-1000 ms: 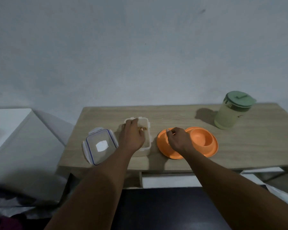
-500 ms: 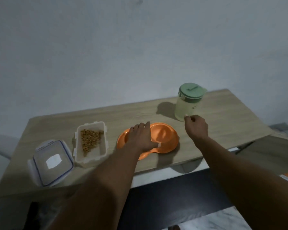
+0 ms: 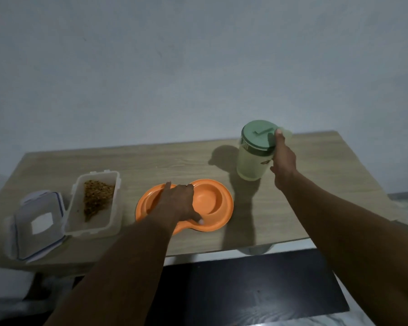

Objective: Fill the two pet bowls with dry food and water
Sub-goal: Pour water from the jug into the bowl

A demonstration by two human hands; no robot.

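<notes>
Right hand (image 3: 283, 158) gripped the pale green lidded plastic jug (image 3: 254, 152); left hand (image 3: 178, 203) lay flat, fingers spread, on the orange double pet bowl (image 3: 218, 208).

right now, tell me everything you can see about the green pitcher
The green pitcher is a pale, translucent green plastic vessel with a darker green lid, shut, bearing a raised tab on top and a slotted band at its rim. A small dark label shows on its side. It stands upright on the wooden table, far right, behind and right of the orange double bowl, apart from it. The right hand grips its right side, thumb up at the lid's edge. Its contents cannot be told.
</notes>
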